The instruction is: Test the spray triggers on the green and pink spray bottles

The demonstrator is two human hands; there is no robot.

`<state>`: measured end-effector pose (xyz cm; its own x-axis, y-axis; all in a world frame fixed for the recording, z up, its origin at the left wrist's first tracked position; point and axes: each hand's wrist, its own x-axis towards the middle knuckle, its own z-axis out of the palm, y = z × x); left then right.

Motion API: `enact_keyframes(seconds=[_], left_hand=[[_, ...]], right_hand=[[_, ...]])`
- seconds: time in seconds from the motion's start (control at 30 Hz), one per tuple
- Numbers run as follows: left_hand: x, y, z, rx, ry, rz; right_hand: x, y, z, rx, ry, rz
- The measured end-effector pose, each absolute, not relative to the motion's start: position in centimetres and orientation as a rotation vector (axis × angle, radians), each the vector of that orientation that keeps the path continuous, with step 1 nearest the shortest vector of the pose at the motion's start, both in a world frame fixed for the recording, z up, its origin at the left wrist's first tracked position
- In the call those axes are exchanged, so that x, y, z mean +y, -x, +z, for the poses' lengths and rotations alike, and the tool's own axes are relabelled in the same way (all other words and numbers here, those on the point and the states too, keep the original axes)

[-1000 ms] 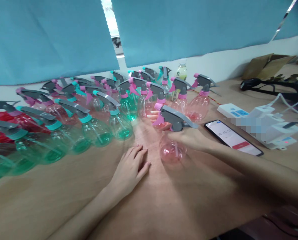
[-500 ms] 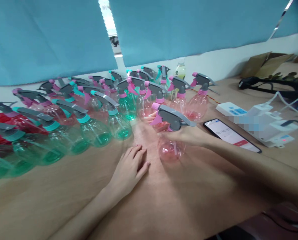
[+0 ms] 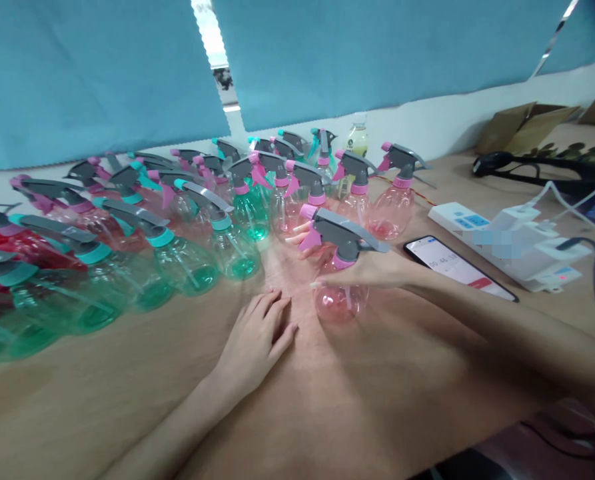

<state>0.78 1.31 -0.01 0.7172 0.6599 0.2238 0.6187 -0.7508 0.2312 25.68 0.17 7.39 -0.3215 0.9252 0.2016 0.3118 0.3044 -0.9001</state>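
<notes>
A pink spray bottle [image 3: 340,307] with a grey and pink trigger head stands upright on the table in front of me. My right hand [image 3: 377,270] reaches around its upper body, thumb across the near side and fingers behind. Those fingers are stretched out and spread past the bottle, with the hand loose around it. My left hand [image 3: 257,333] lies flat on the table, to the left of this bottle, with its fingers out and nothing in it. Nearest beyond the left hand is a green spray bottle [image 3: 234,250] with a teal collar.
Several more pink and green spray bottles stand at the left and back. A phone [image 3: 457,267] with a running timer lies right of my right hand, near a white power strip [image 3: 462,217] with plugs. Farther back are black glasses [image 3: 527,167], a cardboard box [image 3: 527,127] and a drink bottle [image 3: 358,140].
The fingers and thumb of my right hand have spread farther apart around the pink spray bottle. The bottle and my left hand stay in place; the view has shifted slightly.
</notes>
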Motion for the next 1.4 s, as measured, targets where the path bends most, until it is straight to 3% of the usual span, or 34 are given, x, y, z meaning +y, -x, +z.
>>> enact_keyframes(seconds=[0.3,0.63,1.4], left_hand=[[1.3,-0.9,0.0,1.044,-2.79,0.442],[1.3,-0.8,-0.1,1.056,-2.769,0.45],[1.2,-0.8,0.1,1.048,-2.797,0.448]], right_hand=[[0.7,-25.9,7.0,-1.86,1.05,0.997],[-0.3,-25.2,6.4,-1.696,1.46,0.804],[-0.5,-24.7,7.7,-1.706,1.381,0.807]])
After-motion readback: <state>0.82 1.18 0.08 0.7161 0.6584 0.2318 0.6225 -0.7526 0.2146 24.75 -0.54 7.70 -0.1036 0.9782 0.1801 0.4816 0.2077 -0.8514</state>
